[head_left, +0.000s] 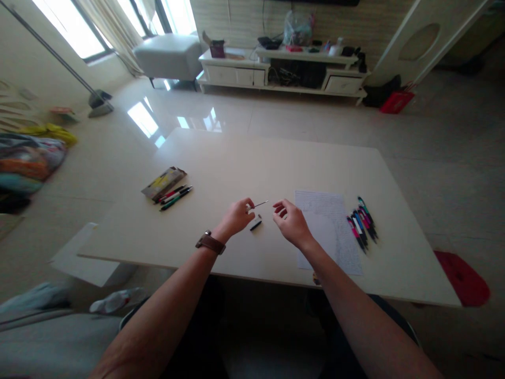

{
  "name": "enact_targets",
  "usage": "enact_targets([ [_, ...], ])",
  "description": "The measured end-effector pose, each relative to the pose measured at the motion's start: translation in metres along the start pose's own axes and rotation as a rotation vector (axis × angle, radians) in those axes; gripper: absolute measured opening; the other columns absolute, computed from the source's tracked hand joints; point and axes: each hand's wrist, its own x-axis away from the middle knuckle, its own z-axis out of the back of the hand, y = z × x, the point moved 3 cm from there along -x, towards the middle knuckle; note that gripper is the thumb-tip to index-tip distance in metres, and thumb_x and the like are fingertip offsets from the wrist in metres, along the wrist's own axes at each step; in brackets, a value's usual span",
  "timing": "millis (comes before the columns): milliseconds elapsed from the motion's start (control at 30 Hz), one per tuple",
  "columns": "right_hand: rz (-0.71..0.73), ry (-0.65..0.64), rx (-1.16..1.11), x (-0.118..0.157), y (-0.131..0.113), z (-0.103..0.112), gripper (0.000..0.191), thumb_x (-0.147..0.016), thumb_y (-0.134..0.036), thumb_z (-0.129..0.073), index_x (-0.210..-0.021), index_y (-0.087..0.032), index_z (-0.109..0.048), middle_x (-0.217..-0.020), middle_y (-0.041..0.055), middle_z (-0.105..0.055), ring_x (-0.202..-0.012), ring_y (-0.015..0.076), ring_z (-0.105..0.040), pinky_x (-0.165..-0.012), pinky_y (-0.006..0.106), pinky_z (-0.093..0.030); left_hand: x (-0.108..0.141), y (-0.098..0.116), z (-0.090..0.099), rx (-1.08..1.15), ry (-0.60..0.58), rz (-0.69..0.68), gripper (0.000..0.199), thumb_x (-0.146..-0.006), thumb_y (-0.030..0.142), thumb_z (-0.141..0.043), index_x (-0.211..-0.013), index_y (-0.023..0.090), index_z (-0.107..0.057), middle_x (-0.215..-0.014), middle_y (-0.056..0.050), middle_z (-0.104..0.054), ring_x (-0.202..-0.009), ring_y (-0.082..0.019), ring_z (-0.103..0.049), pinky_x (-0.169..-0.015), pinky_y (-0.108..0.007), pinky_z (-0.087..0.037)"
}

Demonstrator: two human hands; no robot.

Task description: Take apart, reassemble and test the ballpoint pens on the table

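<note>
Between the fingertips of my left hand (240, 215) is a thin pen refill (261, 203), its tip pointing right. My right hand (291, 222) hovers just right of that tip, fingers loosely bent and apart, and I see nothing in it. Below and between the hands, a short black pen part (255, 226) lies on the white table (252, 163), with a small pale piece beside it. Under and beyond my right wrist is a sheet of written paper (335, 231).
Several pens (362, 223) lie in a bunch right of the paper. At the left, a few more pens (175, 198) lie beside a grey and yellow box (163, 182). A red stool top (461, 279) stands by the table's right corner.
</note>
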Motion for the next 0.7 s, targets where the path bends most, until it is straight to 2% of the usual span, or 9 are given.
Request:
enact_targets([
  [167,0.089,-0.024,0.229,0.003,0.005,0.002,0.008,-0.081,-0.015,-0.059,-0.088,-0.018,-0.062,-0.089,0.0032,-0.065,-0.073,0.0137,-0.058,-0.068,0.027,-0.043,-0.008,-0.028,-0.012,-0.219,-0.071,0.086,0.017,-0.079,0.031,-0.065,-0.088,0.018,-0.071,-0.067,0.000,-0.058,-0.059,-0.012,-0.046,-0.056,-0.026,-0.029],
  [400,0.078,-0.033,0.255,-0.004,0.010,0.001,0.004,-0.082,-0.018,-0.060,-0.085,-0.019,-0.062,-0.086,0.0027,-0.066,-0.073,0.0137,-0.058,-0.068,0.026,-0.042,-0.010,-0.028,-0.036,-0.244,-0.117,0.137,0.020,-0.080,0.031,-0.065,-0.093,0.018,-0.073,-0.079,-0.007,-0.069,-0.065,-0.015,-0.053,-0.059,-0.027,-0.031],
  [500,0.069,-0.029,0.256,-0.005,0.010,0.004,0.004,-0.083,-0.019,-0.059,-0.084,-0.019,-0.063,-0.085,0.0031,-0.067,-0.073,0.0139,-0.059,-0.067,0.026,-0.041,-0.012,-0.029,-0.039,-0.239,-0.113,0.156,0.018,-0.082,0.027,-0.061,-0.089,0.015,-0.073,-0.076,-0.008,-0.067,-0.064,-0.015,-0.051,-0.059,-0.028,-0.029],
  [600,0.055,-0.024,0.264,-0.004,0.009,0.008,0.005,-0.083,-0.019,-0.059,-0.082,-0.019,-0.064,-0.083,0.0030,-0.068,-0.071,0.0142,-0.059,-0.067,0.026,-0.041,-0.014,-0.024,-0.037,-0.202,-0.123,0.142,0.018,-0.084,0.027,-0.059,-0.084,0.013,-0.070,-0.070,-0.005,-0.061,-0.062,-0.014,-0.046,-0.057,-0.027,-0.028],
  [700,0.016,-0.046,0.270,-0.002,0.008,0.010,0.010,-0.085,-0.023,-0.060,-0.078,-0.019,-0.066,-0.077,0.0031,-0.069,-0.068,0.0152,-0.060,-0.065,0.028,-0.040,-0.012,-0.007,-0.036,-0.007,-0.196,0.077,0.025,-0.087,0.037,-0.058,-0.088,0.014,-0.068,-0.061,0.003,-0.050,-0.056,-0.010,-0.039,-0.053,-0.024,-0.026],
])
